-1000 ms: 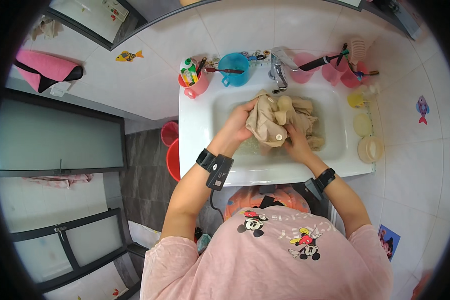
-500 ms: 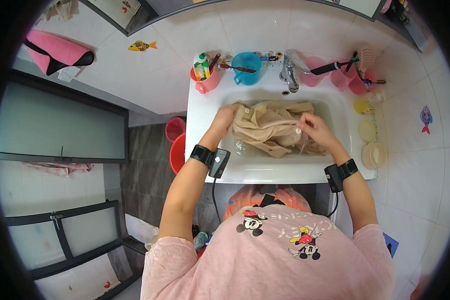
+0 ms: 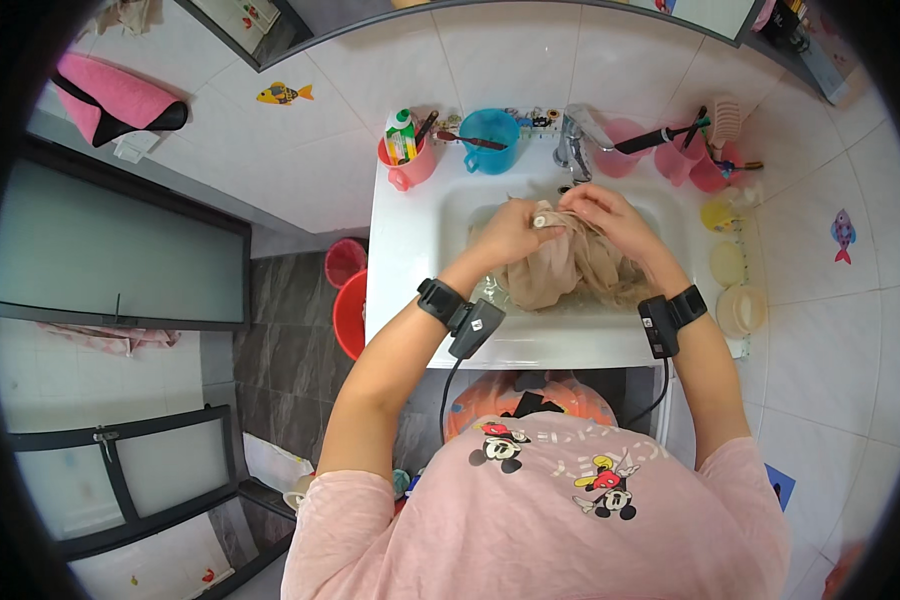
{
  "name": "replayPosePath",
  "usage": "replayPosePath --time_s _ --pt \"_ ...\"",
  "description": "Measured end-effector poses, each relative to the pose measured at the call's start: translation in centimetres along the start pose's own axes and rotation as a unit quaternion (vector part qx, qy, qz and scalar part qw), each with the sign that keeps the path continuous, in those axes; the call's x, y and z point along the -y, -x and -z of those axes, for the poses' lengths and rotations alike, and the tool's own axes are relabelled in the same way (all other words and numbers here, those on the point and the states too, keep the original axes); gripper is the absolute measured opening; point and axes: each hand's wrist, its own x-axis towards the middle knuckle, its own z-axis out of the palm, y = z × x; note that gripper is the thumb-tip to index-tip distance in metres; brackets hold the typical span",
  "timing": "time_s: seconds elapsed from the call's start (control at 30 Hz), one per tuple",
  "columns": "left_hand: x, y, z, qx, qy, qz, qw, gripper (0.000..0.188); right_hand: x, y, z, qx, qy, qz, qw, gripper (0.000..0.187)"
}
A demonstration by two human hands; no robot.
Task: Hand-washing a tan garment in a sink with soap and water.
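Just in front of the silver metal faucet (image 3: 574,148), the left hand (image 3: 510,236) grips a crumpled beige, white-buttoned fabric garment (image 3: 552,272) and the right hand (image 3: 613,219) pinches it.

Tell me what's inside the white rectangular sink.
Water and a bunched beige cloth garment, held by the left hand, the right hand at its edge. It covers part of the sink; anything underneath is hidden.

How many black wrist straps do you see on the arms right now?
2. The left strap circles the wrist behind the left hand, which grips the beige cloth; the right strap circles the wrist behind the right hand.
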Motion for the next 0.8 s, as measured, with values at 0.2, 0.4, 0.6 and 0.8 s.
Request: replayPosePath --time_s 0.2,0.4,0.6,0.8 --pt "1.8 0.6 1.1 -0.039 0.296 0.028 0.954 0.023 -4.7 1.8 0.6 -0.046 0.064 -0.068 0.995 0.021" --pt "1.0 1.3 2.7 0.053 0.216 -0.035 0.974 0.033 -2.6 0.5 -1.0 -0.074 0.149 0.022 0.986 0.017" --pt "1.0 -0.2 2.3 0.098 0.129 -0.006 0.987 0.034 -3.0 0.6 -1.4 -0.076 0.087 0.003 0.993 0.014" --pt "2.1 0.2 2.6 0.064 0.261 0.09 0.959 0.034 -5.4 3.2 -2.2 -0.17 0.331 0.142 0.917 0.011"
